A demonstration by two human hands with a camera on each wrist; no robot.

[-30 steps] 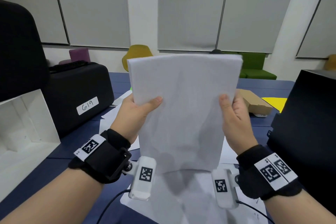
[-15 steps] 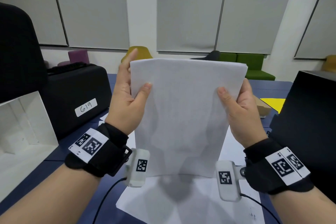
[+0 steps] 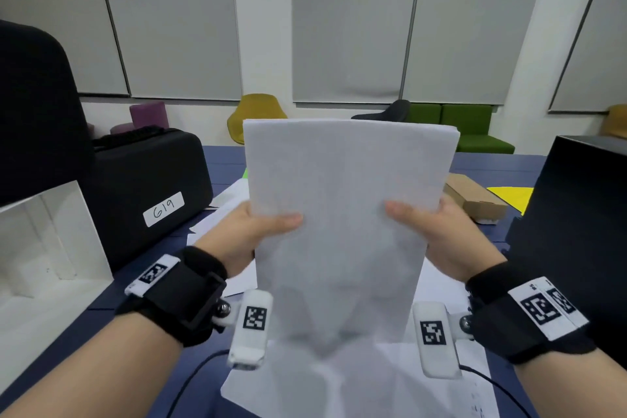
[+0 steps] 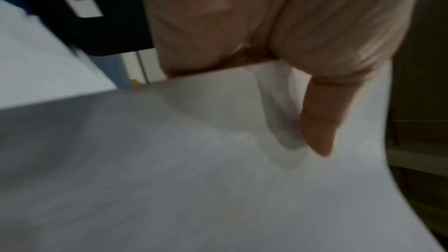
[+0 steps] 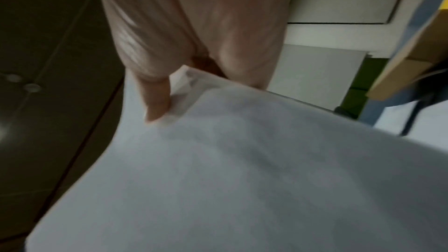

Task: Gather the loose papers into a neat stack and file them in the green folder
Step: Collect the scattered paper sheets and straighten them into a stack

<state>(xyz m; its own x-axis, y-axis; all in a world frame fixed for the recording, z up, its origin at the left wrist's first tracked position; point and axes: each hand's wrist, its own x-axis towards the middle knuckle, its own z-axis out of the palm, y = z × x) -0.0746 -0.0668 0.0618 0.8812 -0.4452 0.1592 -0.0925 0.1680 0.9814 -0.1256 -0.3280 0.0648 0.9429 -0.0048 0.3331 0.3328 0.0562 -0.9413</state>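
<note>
Looks like an office meeting room or lounge area to me. Big grey roller blinds (image 3: 346, 20) cover the whole back wall, and under them sits a row of colourful seating: a mustard chair (image 3: 252, 115), a purple stool (image 3: 147, 111) and a green sofa (image 3: 464, 127). The dark blue worktop (image 3: 481, 163) carries white sheets of paper (image 3: 224, 200), a black hard case (image 3: 142, 190) with a handwritten label reading 619 (image 3: 163, 213), a flat cardboard box (image 3: 475, 197) and a white open box (image 3: 40, 248) on the left
</note>
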